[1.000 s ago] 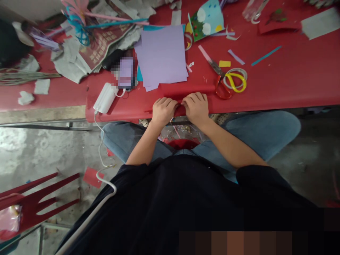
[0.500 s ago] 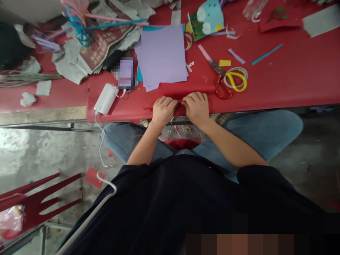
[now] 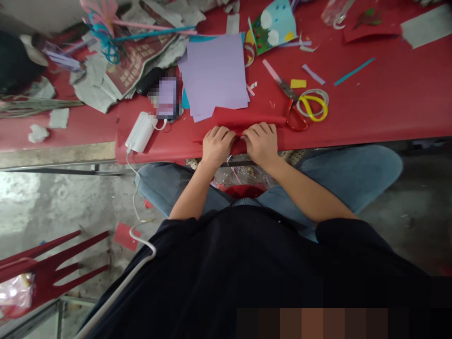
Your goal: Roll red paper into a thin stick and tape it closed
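In the head view, I have the left hand (image 3: pixel 216 146) and right hand (image 3: pixel 262 143) with fingertips pinched nearly closed on the red sheet (image 3: pixel 247 115), at the front of the table (image 3: pixel 370 113). I judge its near edge partly curled, its far part not; hidden folds I can't tell.

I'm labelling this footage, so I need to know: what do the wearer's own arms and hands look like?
The left hand and the right hand are bare, with no glove, ring or watch showing. The forearms are uncovered below short, plain, very dark sleeves. No markings are visible.
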`<state>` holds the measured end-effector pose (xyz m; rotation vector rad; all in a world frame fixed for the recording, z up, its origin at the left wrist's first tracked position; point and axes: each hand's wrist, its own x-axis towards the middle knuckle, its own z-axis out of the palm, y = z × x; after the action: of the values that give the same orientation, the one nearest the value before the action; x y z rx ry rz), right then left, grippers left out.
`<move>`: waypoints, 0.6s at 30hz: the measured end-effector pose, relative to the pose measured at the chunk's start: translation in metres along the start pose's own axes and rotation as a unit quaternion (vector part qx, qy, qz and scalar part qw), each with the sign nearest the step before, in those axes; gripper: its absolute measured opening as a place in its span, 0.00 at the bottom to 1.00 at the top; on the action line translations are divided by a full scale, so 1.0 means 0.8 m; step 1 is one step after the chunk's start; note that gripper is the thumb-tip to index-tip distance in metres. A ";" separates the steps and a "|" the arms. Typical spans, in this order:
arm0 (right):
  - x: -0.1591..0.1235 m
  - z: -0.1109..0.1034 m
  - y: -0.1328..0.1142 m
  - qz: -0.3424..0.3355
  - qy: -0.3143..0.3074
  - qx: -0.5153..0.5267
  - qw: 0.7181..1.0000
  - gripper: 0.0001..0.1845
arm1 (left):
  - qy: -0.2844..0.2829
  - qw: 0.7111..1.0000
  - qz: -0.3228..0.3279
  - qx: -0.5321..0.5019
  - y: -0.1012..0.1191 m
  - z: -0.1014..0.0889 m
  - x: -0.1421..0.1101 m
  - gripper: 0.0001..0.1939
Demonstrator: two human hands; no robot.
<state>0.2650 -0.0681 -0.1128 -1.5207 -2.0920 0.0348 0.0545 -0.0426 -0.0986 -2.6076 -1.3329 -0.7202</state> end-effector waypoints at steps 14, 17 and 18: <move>0.000 0.001 -0.001 0.004 0.014 0.000 1.000 0.22 | 0.004 1.000 -0.009 -0.012 -0.003 0.003 -0.001 0.17; 0.000 0.003 -0.001 0.008 0.022 -0.008 1.000 0.23 | 0.009 1.000 -0.013 -0.007 -0.003 0.001 0.000 0.17; 0.000 0.003 0.000 0.007 0.026 -0.012 1.000 0.23 | 0.010 1.000 -0.014 -0.004 -0.003 0.000 0.000 0.17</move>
<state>0.2636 -0.0675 -0.1146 -1.5342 -2.0481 -0.0236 0.0523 -0.0411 -0.0992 -2.5870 -1.3663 -0.7545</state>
